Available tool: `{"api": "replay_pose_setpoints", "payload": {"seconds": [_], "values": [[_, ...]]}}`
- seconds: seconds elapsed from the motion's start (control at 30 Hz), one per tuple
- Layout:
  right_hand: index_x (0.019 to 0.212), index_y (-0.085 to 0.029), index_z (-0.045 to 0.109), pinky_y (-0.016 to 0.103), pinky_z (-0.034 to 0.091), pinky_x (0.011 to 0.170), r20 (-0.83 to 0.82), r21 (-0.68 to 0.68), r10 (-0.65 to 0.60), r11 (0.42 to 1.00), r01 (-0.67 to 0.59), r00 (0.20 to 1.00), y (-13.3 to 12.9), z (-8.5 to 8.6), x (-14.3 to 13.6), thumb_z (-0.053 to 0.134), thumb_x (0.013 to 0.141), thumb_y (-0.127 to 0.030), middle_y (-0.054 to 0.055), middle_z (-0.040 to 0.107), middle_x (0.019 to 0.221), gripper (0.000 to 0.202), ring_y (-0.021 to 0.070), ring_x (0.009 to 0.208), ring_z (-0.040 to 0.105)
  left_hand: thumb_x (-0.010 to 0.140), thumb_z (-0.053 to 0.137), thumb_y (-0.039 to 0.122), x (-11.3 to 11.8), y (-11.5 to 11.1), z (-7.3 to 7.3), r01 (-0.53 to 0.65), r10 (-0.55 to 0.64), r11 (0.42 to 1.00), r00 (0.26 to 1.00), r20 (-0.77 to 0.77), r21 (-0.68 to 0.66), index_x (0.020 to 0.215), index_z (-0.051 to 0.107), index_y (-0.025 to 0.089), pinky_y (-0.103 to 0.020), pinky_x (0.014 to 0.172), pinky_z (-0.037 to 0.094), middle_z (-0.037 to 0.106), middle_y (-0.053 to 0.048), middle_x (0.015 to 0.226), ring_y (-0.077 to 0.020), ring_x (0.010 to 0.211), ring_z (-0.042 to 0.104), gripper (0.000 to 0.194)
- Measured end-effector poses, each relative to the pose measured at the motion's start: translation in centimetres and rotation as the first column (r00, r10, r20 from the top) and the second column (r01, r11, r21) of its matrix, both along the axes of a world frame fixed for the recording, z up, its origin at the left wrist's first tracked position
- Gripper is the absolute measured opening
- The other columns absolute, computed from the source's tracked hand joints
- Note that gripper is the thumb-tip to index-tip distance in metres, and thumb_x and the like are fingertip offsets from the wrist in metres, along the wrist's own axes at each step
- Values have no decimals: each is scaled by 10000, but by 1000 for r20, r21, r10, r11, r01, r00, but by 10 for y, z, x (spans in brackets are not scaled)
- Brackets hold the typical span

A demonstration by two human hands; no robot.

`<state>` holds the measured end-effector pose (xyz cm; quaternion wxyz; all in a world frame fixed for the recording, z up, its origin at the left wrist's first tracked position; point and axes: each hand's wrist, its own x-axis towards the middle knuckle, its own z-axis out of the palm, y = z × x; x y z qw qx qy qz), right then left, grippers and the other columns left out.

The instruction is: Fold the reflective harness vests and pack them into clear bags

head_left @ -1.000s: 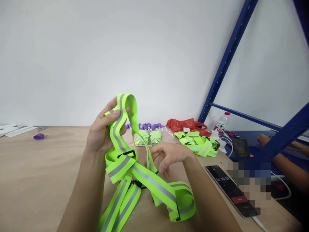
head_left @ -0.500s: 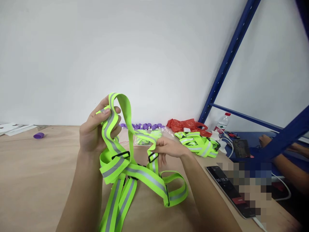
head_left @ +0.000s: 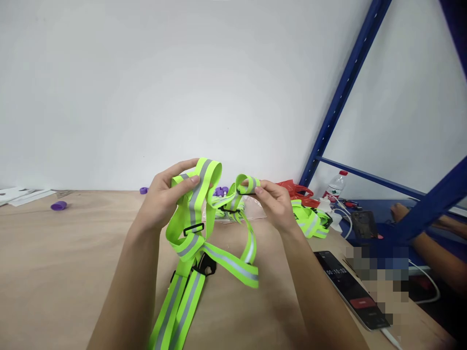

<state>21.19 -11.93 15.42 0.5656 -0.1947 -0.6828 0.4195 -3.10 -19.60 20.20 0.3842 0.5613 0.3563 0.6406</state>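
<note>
A neon yellow-green strap harness (head_left: 188,291) with grey reflective stripes and black buckles hangs between my hands, its lower straps reaching the bottom edge of the view. My left hand (head_left: 164,194) is closed on its upper loops, thumb over the striped band. With thumb and fingers, my right hand (head_left: 275,201) pinches a small curled loop of the same harness at a black slider. A black plastic piece (head_left: 206,265) shows where the straps cross. Behind the harness, a clear bag (head_left: 251,209) lies partly hidden on the wooden table (head_left: 73,272).
More green straps (head_left: 310,221) and a red bag (head_left: 297,192) lie at the right. Nearby are a bottle (head_left: 335,184), a phone (head_left: 350,287) with its cable and a blue rack post (head_left: 343,97). Purple caps (head_left: 221,191) sit by the wall. Another person's arm (head_left: 438,257) shows at far right.
My left hand has moved right and slightly down with the upper loops. My right hand has moved up and right, lifting a strap end. The harness's right-hand loop has changed shape.
</note>
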Motion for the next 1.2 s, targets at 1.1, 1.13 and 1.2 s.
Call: {"api": "replay_pose_setpoints", "payload": {"seconds": [1.1,1.13,1.2], "values": [[1008,-225,696,284,488,689,535,55,-105,994,89,839,-49,19,-28,756,790,-419,31,728,973,297,192,839,650,791,754,370,34,-24,11,327,-340,940,926,166,99,1310,605,243,-458,959,543,613,-103,1320,-362,1266,558,555],[1044,-228,687,283,486,701,563,46,-81,997,66,823,-48,18,-29,766,783,-406,31,721,1003,326,195,872,649,795,750,368,35,-24,10,340,-351,936,921,167,94,1307,606,246,-457,947,545,618,-102,1307,-358,1250,568,546],[1060,-223,680,278,476,712,597,18,-23,1000,16,802,-43,16,-30,754,795,-372,26,709,993,313,192,885,641,802,742,374,36,-23,9,345,-354,935,919,171,83,1296,612,239,-441,915,550,636,-104,1264,-345,1204,591,528]]}}
